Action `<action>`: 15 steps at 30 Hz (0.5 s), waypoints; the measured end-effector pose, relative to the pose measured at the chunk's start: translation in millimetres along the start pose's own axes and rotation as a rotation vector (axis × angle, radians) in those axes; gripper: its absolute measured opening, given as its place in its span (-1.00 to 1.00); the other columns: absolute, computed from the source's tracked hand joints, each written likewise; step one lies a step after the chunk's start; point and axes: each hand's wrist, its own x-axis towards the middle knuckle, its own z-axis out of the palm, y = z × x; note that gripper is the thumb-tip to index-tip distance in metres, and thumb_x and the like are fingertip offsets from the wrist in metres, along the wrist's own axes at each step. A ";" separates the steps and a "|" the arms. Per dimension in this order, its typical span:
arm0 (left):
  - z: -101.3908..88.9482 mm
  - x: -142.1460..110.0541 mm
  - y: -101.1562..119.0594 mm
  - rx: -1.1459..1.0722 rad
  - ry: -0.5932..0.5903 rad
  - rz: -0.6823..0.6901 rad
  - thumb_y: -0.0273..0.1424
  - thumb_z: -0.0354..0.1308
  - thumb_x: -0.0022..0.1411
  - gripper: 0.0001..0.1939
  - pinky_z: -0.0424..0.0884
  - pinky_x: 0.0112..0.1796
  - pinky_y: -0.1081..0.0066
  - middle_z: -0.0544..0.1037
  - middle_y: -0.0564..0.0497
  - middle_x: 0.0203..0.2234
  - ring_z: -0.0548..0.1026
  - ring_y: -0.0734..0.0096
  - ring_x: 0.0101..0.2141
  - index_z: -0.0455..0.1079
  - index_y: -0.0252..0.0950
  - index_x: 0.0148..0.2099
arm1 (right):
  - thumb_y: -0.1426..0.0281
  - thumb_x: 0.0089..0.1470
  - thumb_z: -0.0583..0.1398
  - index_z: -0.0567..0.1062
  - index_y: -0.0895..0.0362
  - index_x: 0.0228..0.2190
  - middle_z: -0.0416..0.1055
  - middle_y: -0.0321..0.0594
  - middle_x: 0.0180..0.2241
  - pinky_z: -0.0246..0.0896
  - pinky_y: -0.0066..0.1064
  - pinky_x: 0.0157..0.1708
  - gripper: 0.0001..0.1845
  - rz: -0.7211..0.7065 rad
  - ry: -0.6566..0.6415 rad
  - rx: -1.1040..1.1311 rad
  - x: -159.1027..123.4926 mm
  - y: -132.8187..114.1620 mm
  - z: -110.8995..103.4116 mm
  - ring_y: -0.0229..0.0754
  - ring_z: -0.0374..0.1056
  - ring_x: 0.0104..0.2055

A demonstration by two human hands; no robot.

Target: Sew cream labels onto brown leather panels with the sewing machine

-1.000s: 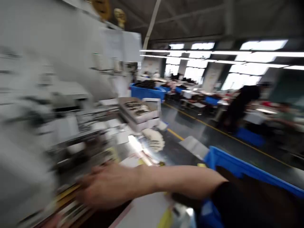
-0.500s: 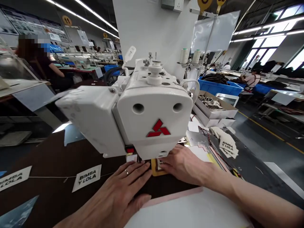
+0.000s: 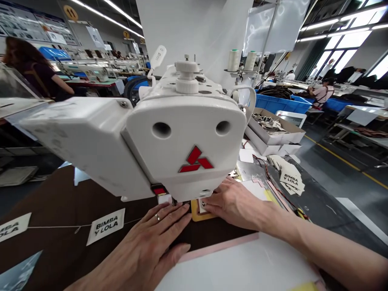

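Observation:
A white sewing machine head (image 3: 169,133) with a red three-diamond mark fills the middle. Under it lies dark brown fabric (image 3: 60,210). My left hand (image 3: 151,242) rests flat on the fabric, fingers stretched toward the needle area, a ring on one finger. My right hand (image 3: 233,202) lies fingers out beside a yellow frame (image 3: 197,214) that holds a white label under the machine. A sewn white "BIMBA Y LOLA" label (image 3: 105,226) sits on the fabric to the left, joined by thread to another label (image 3: 12,228) at the far left.
A pile of loose labels (image 3: 291,180) and a cardboard box (image 3: 273,129) of parts sit right of the machine. Blue bins (image 3: 281,103) stand behind. A person (image 3: 33,72) sits at the far left, another (image 3: 321,95) at the far right. A white board (image 3: 242,266) lies nearest me.
One second ago the view was swung right and blurred, my right arm reaching left. Since half a second ago my head moved closer to the machine; both hands stay in place.

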 end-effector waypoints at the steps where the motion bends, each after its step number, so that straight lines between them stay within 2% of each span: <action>1: 0.5 -0.2 -0.2 0.010 -0.001 0.005 -0.04 0.03 0.54 -0.38 0.49 0.15 0.18 0.24 0.10 0.39 0.38 0.14 0.29 0.18 -0.25 0.46 | 0.34 0.41 0.20 0.65 0.09 -0.21 0.55 -0.12 -0.10 0.23 -0.21 -0.03 -0.79 0.001 0.000 -0.002 -0.3 0.8 1.1 -0.04 0.43 -0.09; 7: -0.5 1.0 -2.1 0.030 0.016 0.018 0.00 0.05 0.52 -0.36 0.48 0.14 0.23 0.20 0.16 0.41 0.38 0.21 0.28 0.17 -0.19 0.47 | 0.29 0.42 0.20 0.65 0.11 -0.15 0.52 -0.10 -0.09 0.21 -0.20 0.05 -0.77 0.004 -0.003 0.011 -1.4 6.2 7.3 -0.04 0.42 -0.03; 15: -4.5 4.2 -1.0 -0.004 0.017 0.004 -0.07 0.03 0.55 -0.45 0.28 0.31 0.27 0.23 0.19 0.40 0.30 0.32 0.33 0.23 -0.18 0.43 | 0.34 0.41 0.19 0.66 0.09 -0.12 0.51 -0.06 -0.08 0.21 -0.18 0.08 -0.78 -0.014 -0.044 0.002 4.2 3.8 -1.3 -0.03 0.42 0.00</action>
